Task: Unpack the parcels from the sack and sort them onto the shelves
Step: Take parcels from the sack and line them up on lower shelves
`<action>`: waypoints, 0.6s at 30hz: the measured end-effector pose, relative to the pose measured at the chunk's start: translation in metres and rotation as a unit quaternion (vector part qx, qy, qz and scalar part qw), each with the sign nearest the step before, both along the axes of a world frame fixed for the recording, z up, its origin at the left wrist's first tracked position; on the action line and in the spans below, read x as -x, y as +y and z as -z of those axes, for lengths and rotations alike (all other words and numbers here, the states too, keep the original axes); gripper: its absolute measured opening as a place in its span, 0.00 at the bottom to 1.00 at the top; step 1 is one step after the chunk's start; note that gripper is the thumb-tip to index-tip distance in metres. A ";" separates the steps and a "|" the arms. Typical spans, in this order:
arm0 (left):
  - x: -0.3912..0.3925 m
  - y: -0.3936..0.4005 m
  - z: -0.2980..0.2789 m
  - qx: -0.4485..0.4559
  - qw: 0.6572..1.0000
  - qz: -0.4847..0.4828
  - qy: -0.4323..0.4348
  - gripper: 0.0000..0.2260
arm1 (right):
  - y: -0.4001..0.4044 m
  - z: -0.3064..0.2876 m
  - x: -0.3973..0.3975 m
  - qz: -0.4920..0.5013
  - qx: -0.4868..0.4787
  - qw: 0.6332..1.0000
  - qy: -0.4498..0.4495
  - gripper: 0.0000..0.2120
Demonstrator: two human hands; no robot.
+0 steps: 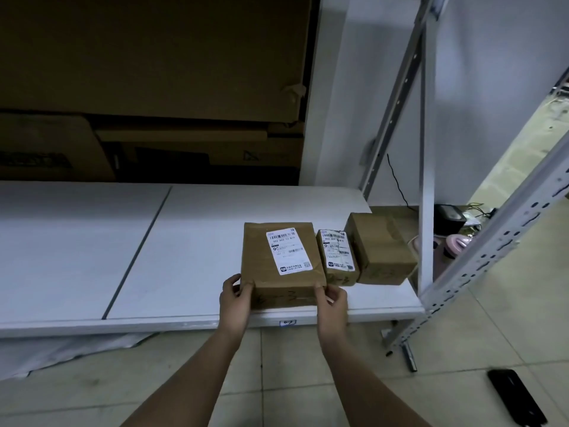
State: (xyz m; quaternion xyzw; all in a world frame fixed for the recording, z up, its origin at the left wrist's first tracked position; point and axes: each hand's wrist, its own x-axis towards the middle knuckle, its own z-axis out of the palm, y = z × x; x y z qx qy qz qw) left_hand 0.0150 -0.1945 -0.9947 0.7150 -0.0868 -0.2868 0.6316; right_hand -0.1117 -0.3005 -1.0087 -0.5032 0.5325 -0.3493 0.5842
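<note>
A flat brown cardboard parcel [281, 266] with a white shipping label lies on the white shelf board [191, 241] near its front edge. My left hand [235, 295] grips its near left corner and my right hand [332, 298] grips its near right corner. Right beside it stands a small narrow parcel [338, 257] with a label, touching or nearly touching it. A third plain brown box [380, 252] sits at the right end of the shelf. The sack is out of view.
Grey metal shelf uprights [428, 180] rise at the right end. Large dark cartons [154, 87] are stacked behind the shelf. A white sheet [70, 349] lies under the shelf on the tiled floor, a black flat object [517, 397] at the lower right.
</note>
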 end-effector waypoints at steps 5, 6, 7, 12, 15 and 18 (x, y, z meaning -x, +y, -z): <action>-0.007 -0.009 -0.004 0.001 1.000 0.013 -0.005 0.18 | -0.006 -0.001 -0.006 0.009 0.013 1.000 0.018 0.15; -0.008 -0.010 -0.004 -0.002 1.000 0.014 -0.007 0.18 | -0.007 0.000 -0.007 0.010 0.013 1.000 0.015 0.14; -0.008 -0.011 -0.005 -0.005 1.000 0.015 -0.008 0.18 | -0.008 0.000 -0.008 0.010 0.014 1.000 0.012 0.14; -0.011 -0.015 -0.005 -0.017 0.999 0.026 -0.012 0.19 | -0.012 0.001 -0.011 0.011 0.003 1.000 0.007 0.18; -0.011 -0.016 -0.005 -0.026 0.999 0.029 -0.015 0.19 | -0.013 0.000 -0.012 0.010 0.002 1.000 0.004 0.18; -0.009 -0.015 -0.005 -0.037 0.998 0.040 -0.017 0.20 | -0.012 -0.002 -0.011 0.010 -0.004 1.000 0.002 0.17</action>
